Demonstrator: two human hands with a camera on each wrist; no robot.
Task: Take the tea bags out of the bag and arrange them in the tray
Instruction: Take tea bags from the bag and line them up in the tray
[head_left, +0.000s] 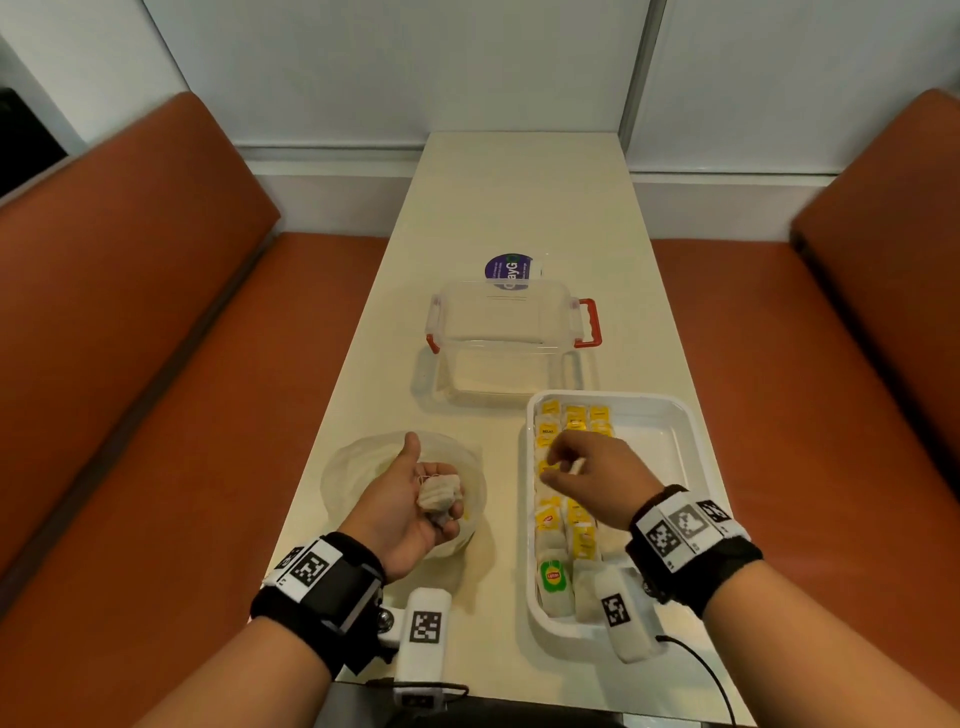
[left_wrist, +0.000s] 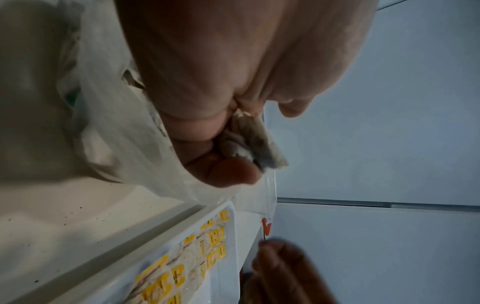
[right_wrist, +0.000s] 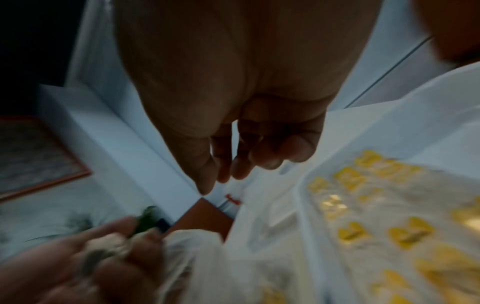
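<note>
My left hand (head_left: 395, 493) lies palm up over a crumpled clear plastic bag (head_left: 353, 462), its fingers curled round a small clump of tea bags (head_left: 439, 498). The left wrist view shows the same tea bags (left_wrist: 249, 139) tucked under the curled fingers. A white tray (head_left: 670, 410) at the right holds rows of tea bags with yellow tags (head_left: 550, 519) along its left side. My right hand (head_left: 576, 462) hovers above those rows with fingers loosely bent. In the blurred right wrist view the right hand (right_wrist: 246, 144) holds nothing.
A clear plastic box with red clips (head_left: 498, 338) stands behind the tray and the bag, with a purple-stickered lid (head_left: 509, 270) behind it. Orange benches (head_left: 156, 364) flank the narrow cream table (head_left: 519, 197). A black cable (head_left: 696, 660) trails near the front edge.
</note>
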